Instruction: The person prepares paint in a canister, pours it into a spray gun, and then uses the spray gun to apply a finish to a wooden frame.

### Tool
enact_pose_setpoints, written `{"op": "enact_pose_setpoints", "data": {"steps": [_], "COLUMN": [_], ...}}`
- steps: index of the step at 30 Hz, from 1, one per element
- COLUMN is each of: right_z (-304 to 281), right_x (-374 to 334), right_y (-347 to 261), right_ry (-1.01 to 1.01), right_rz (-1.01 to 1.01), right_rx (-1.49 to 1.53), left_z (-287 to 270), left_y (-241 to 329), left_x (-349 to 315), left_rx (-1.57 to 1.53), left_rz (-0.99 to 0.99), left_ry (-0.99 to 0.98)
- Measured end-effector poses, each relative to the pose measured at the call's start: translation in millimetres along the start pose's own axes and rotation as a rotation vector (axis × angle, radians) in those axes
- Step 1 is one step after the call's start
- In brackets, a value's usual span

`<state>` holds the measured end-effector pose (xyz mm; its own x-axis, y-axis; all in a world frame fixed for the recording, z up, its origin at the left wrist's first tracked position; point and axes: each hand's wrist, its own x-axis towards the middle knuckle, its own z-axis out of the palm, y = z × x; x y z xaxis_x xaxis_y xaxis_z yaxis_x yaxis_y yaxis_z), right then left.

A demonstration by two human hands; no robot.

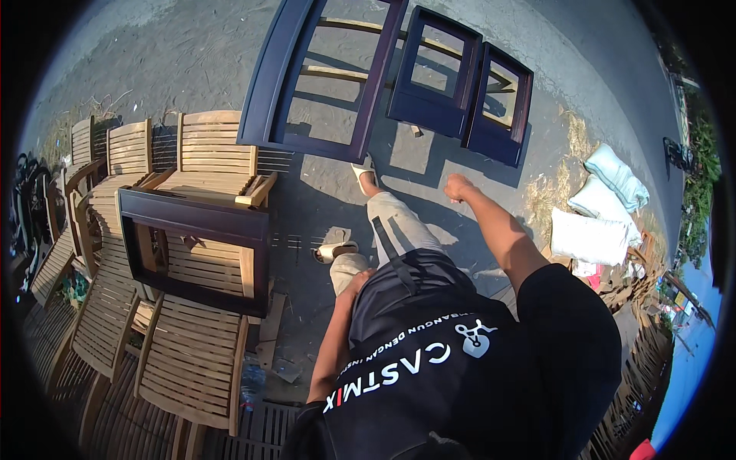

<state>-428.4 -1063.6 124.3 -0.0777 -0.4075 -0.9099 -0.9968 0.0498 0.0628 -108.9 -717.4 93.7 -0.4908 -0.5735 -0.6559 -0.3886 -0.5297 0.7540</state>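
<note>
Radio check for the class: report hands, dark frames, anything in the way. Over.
Left hand at left leg. Right hand out, apart from three dark frames ahead. Fourth dark frame on wooden chairs crowding the left.

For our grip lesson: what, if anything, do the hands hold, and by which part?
No held thing shows, though the right hand is curled and the left hand partly hidden beside the trousers.

Right hand (458,188) curled near dark frames (429,115), left hand (359,280) by trousers (397,218), slatted chairs (192,360)
</note>
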Motion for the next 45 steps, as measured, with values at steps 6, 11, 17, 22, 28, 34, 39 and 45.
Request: {"op": "enact_pose_setpoints", "data": {"steps": [6,11,17,22,28,34,39,45], "right_z": [142.5,193.5,112.7,38.7,35.6,128.7,154.9,129.0], "right_x": [-66.5,-98.2,-125.0,-154.3,-118.2,-92.1,-109.4,-83.8], "right_y": [-61.4,-70.0,-68.9,-72.5,-104.9,-260.3,-340.0,-312.1], "right_ry": [-0.257,-0.171,0.455,0.792,0.461,0.020,-0.087,0.013], "right_rz": [-0.105,-0.096,0.102,0.314,0.045,-0.316,-0.621,-0.663], "right_rx": [0.081,0.009,0.319,0.434,0.214,-0.180,-0.137,-0.030], "left_z": [35.0,25.9,46.9,57.3,41.4,20.2,39.1,50.0], "left_y": [-78.6,-62.0,-103.6,-120.5,-122.9,-121.2,-110.8,-89.4], "left_x": [-72.8,-177.3,-252.0,-247.3,-238.3,-251.8,-262.3,-258.8], "left_rx": [-0.300,0.007,-0.240,-0.614,-0.466,-0.329,-0.363,-0.460], "left_rz": [0.143,-0.142,-0.038,-0.059,-0.003,-0.243,-0.262,-0.155], "left_ry": [0.019,0.326,0.434,0.460,0.560,0.852,1.073,1.254]}}
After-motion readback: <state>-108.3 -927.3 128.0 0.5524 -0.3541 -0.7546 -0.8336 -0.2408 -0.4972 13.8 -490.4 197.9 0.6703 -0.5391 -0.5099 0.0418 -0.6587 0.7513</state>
